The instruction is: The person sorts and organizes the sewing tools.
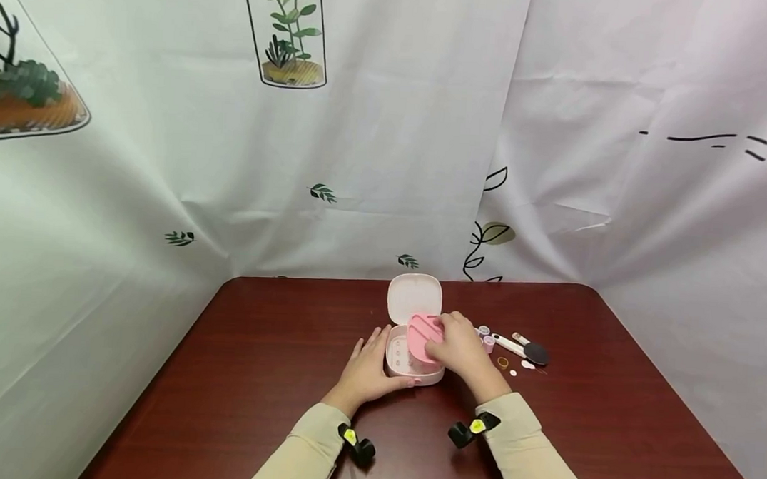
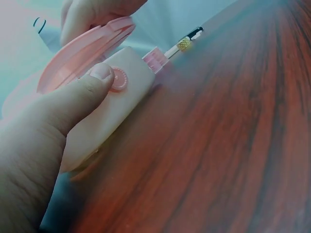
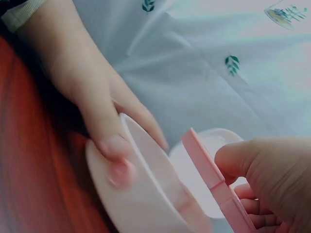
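A pale pink lidded box (image 1: 396, 369) stands near the table's back edge, its lid (image 1: 414, 299) flipped up behind it. My left hand (image 1: 365, 371) holds the box at its left side, with the fingers along the wall and the thumb across the front, beside a round pink button (image 2: 119, 79). My right hand (image 1: 461, 343) grips a darker pink divided tray (image 1: 421, 335) by its right edge. The tray is tilted over the right part of the box, and the right wrist view shows it edge-on between thumb and fingers (image 3: 265, 213). Small raised bumps show on the box floor.
Right of the box lie small pink-and-lilac jars (image 1: 487, 341), a white-handled tool (image 1: 509, 345), a dark round-headed item (image 1: 535, 353), a gold ring (image 1: 503, 362) and small white discs (image 1: 527, 365). A printed curtain (image 1: 357, 245) hangs behind the dark red table (image 1: 274, 392).
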Motion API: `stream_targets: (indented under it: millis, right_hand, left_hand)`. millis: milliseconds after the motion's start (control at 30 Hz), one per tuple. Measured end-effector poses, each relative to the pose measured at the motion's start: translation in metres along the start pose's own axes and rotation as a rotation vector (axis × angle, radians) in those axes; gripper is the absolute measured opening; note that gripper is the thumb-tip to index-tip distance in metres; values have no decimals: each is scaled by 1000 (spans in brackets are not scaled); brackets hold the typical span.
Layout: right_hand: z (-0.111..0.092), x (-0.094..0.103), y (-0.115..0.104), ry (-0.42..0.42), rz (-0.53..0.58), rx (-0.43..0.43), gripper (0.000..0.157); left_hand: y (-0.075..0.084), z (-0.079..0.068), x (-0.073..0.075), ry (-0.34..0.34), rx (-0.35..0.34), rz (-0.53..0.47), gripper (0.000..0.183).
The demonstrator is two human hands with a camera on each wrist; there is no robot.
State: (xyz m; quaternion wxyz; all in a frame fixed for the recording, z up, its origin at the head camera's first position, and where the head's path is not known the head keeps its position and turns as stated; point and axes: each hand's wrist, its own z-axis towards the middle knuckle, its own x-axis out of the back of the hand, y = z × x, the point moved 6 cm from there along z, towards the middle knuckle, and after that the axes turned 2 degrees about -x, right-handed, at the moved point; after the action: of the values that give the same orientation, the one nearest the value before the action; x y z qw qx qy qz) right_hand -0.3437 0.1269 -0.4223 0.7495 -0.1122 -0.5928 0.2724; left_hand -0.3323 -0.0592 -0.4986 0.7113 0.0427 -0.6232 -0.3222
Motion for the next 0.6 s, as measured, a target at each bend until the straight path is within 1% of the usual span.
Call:
stream_targets:
  millis: [233,400,533,600]
  right_hand:
    - [3,37,28,35,-15,-22,47]
    - [5,67,48,70,-44,-10,47]
    - [6,87,65,78,-70,-11,48]
    - [6,94,75,67,-74,-20,49]
  left_hand:
    - [0,0,0,-4,9,-11,127]
    - [0,1,2,3,10,-18,127]
    - [1,2,2,3,8,-14,126]
    - [0,2,1,-2,9,-7,126]
